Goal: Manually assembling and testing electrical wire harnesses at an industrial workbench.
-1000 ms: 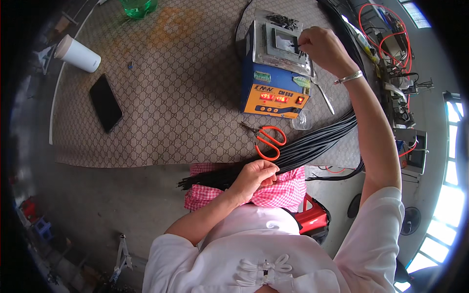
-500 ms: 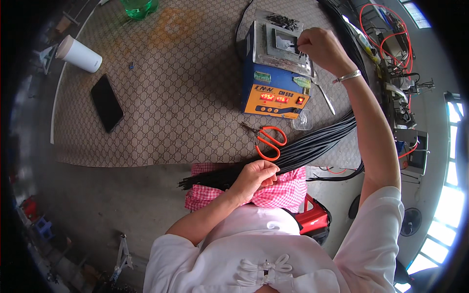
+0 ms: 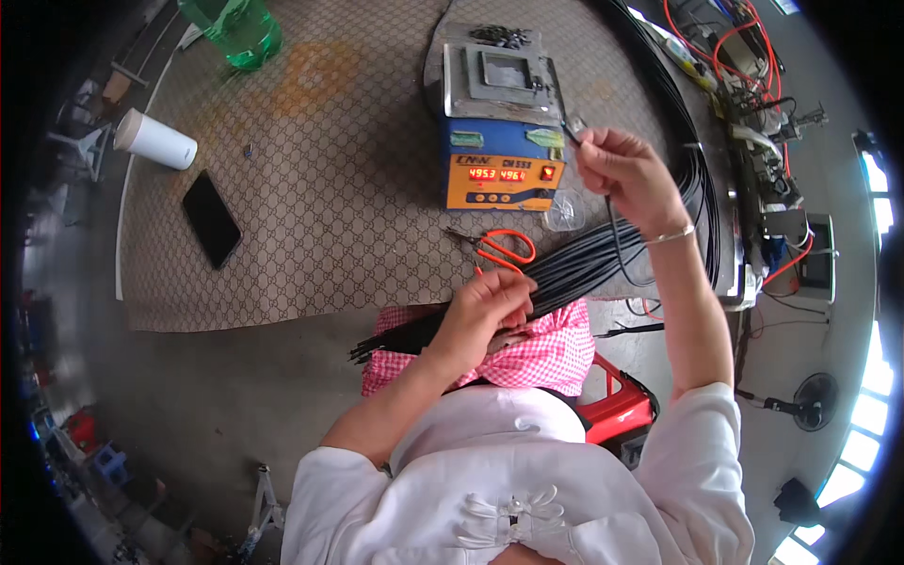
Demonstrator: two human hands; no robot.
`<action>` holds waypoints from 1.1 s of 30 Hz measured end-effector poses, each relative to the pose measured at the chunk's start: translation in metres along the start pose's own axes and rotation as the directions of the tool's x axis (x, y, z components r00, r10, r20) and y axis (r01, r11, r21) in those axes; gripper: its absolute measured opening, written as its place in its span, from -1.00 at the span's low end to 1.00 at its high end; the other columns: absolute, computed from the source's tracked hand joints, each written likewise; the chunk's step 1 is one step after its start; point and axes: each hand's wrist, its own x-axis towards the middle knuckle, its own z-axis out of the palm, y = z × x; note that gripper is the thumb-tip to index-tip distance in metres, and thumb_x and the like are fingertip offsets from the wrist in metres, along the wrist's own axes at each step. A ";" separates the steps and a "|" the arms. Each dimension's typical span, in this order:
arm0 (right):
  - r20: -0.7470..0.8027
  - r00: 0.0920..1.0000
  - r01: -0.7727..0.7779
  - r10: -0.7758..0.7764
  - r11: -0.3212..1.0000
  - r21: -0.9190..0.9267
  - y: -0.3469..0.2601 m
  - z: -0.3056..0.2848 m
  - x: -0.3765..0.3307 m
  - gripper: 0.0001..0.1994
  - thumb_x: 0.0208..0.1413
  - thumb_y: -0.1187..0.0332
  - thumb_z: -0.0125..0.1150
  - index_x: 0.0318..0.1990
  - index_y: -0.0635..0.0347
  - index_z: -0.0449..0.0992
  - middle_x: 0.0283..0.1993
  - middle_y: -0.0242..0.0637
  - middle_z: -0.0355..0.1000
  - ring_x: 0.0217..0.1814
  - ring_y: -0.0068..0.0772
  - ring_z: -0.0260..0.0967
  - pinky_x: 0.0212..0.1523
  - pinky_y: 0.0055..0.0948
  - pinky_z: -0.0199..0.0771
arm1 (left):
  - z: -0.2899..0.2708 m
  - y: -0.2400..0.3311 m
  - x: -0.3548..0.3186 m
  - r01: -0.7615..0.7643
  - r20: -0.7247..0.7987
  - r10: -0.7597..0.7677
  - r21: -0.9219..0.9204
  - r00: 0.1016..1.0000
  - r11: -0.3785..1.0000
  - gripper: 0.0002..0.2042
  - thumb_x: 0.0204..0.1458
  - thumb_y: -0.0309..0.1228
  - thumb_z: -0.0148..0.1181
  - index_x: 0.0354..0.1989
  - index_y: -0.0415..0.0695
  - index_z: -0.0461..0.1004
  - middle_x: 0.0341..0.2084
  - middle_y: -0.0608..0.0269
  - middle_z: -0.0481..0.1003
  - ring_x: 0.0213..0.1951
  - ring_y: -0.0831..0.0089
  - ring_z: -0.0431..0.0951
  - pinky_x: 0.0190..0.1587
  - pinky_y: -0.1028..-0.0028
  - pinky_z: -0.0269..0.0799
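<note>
1. Two hands share one job, and both are closed on cable. On the mat's (image 3: 282, 235) left side lie a white cup (image 3: 155, 140) on its side, a phone (image 3: 212, 219) and, further up, a green bottle (image 3: 234, 28), all well apart from the hands.
2. Left hand (image 3: 485, 306) is clamped round the cable bundle (image 3: 584, 264) where it crosses the checked cloth (image 3: 546, 353) on the lap; I judge a firm hold there keeps the rest from sliding off.
3. Scissors (image 3: 504, 248) lie just above that hand, near the bundle.
4. Solder pot (image 3: 504, 122) stands mid-mat, its tray at the top.
5. Right hand (image 3: 626, 169) pinches one cable's tip (image 3: 574, 125) just beside the pot's right edge. I would move it slowly, fingers back from the metal.
6. Room is tight to the right: cable loops and wired gear (image 3: 763, 141) crowd the table edge. Open mat lies to the left.
</note>
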 end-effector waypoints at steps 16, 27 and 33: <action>0.011 0.999 0.033 -0.041 0.908 0.417 0.059 -0.003 -0.067 -0.87 -0.03 0.45 0.17 -0.30 0.25 0.46 -0.47 -0.38 0.37 -0.49 -0.57 0.21 -0.44 -0.62 0.23 | 0.060 0.031 0.029 -0.337 -0.015 0.337 -0.005 0.942 0.942 -0.74 0.08 -0.26 0.01 -0.21 -0.21 0.38 -0.47 0.28 0.43 -0.48 0.63 0.37 -0.35 0.67 0.30; 0.026 0.998 0.040 -0.054 0.920 0.390 0.071 -0.003 -0.075 -0.88 -0.10 0.52 0.22 -0.35 0.27 0.49 -0.42 -0.34 0.42 -0.45 -0.57 0.27 -0.39 -0.60 0.30 | 0.064 0.024 0.032 -0.298 0.024 0.298 -0.023 0.954 0.954 -0.77 0.09 -0.27 0.00 -0.26 -0.19 0.39 -0.50 0.33 0.44 -0.48 0.63 0.39 -0.35 0.66 0.33; 0.011 0.996 0.080 -0.091 0.924 0.374 0.076 -0.005 -0.074 -0.88 -0.12 0.54 0.23 -0.36 0.28 0.49 -0.42 -0.33 0.43 -0.43 -0.57 0.29 -0.37 -0.61 0.33 | 0.062 0.022 0.031 -0.285 0.019 0.285 -0.002 0.958 0.959 -0.80 0.10 -0.31 -0.03 -0.28 -0.19 0.40 -0.49 0.32 0.45 -0.45 0.60 0.42 -0.32 0.63 0.34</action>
